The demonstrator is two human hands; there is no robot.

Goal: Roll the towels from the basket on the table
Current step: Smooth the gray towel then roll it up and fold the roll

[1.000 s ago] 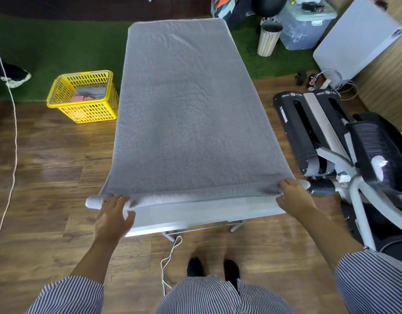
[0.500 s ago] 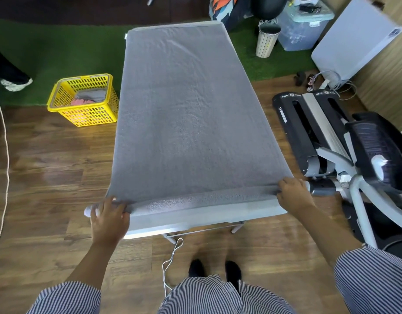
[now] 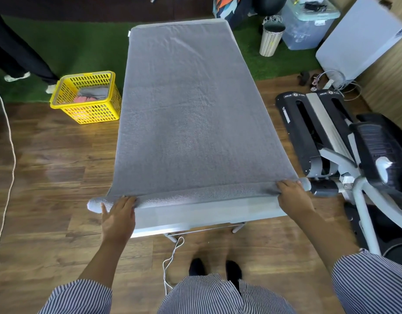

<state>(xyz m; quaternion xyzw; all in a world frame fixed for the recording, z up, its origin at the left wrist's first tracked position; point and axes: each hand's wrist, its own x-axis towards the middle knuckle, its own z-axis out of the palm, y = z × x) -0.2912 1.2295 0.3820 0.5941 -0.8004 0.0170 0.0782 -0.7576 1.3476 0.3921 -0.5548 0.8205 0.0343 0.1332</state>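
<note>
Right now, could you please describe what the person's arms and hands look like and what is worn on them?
Both forearms are bare, and the left hand and right hand wear no gloves; no rings or watch show. The sleeves end near the elbows: loose fabric with fine dark-and-white stripes, matching the striped garment at the body.

Bright even light, wide-angle edge distortion, sharp
</note>
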